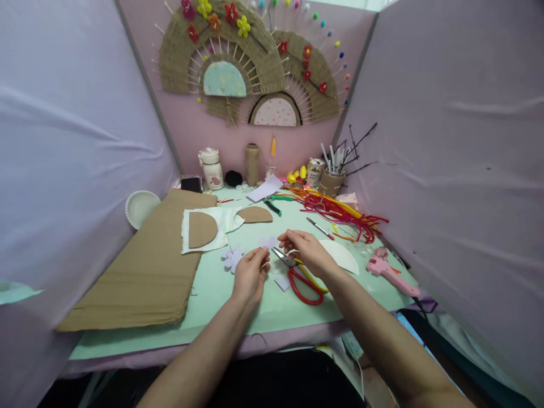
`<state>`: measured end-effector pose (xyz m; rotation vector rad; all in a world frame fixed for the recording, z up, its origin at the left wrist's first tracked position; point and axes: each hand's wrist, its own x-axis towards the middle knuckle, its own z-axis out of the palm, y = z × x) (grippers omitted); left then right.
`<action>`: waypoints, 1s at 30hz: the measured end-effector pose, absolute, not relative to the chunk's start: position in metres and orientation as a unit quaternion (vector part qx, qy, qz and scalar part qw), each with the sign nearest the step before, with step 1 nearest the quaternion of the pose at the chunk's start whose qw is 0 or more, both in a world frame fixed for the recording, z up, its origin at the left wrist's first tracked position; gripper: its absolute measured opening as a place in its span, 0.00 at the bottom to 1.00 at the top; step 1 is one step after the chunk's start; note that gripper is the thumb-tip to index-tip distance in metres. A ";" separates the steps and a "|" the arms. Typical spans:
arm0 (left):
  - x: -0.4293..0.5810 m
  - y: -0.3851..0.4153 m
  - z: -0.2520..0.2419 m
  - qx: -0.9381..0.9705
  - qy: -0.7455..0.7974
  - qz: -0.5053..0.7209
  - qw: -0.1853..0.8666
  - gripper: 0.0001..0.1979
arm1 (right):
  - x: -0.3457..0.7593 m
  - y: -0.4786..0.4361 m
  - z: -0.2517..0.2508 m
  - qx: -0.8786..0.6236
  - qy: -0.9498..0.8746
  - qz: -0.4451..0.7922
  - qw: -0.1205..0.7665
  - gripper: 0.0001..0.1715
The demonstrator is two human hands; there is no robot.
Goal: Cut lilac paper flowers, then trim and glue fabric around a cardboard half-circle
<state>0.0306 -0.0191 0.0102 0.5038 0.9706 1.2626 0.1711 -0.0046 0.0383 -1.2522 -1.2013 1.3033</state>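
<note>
My left hand [251, 273] has its thumb and fingers pinched together over the table; what they hold, if anything, is too small to make out. Just beyond the fingertips is a pale lavender paper piece [268, 242], and I cannot tell whether the hand touches it. A lavender paper flower [232, 259] lies to the left of that hand. My right hand [305, 249] hovers with loosely curled fingers apart and nothing visible in them. Below it, scissors [305, 288] with red and yellow handles rest on the table, tips towards the left hand. Beside them lies a small lavender paper scrap [282, 283].
Large cardboard [140, 272] covers the left side, with patterned cloth [223, 226] overlapping its edge. A pink glue gun [391, 272], a white half-disc [342, 256], a pen [321, 228] and pipe cleaners [340, 212] lie right. Pliers [274, 205] lie farther back. Fabric walls enclose the table.
</note>
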 end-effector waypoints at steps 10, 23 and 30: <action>0.040 -0.007 0.018 0.226 0.408 0.566 0.680 0.12 | 0.169 0.021 0.037 -0.532 -0.521 0.504 0.437 0.09; 0.042 0.001 0.008 0.221 0.408 0.544 0.700 0.12 | 0.211 0.141 0.044 -0.701 -0.569 0.316 0.291 0.17; 0.041 0.000 0.011 0.243 0.395 0.545 0.699 0.10 | 0.192 0.243 0.065 -0.753 -0.530 0.186 0.342 0.19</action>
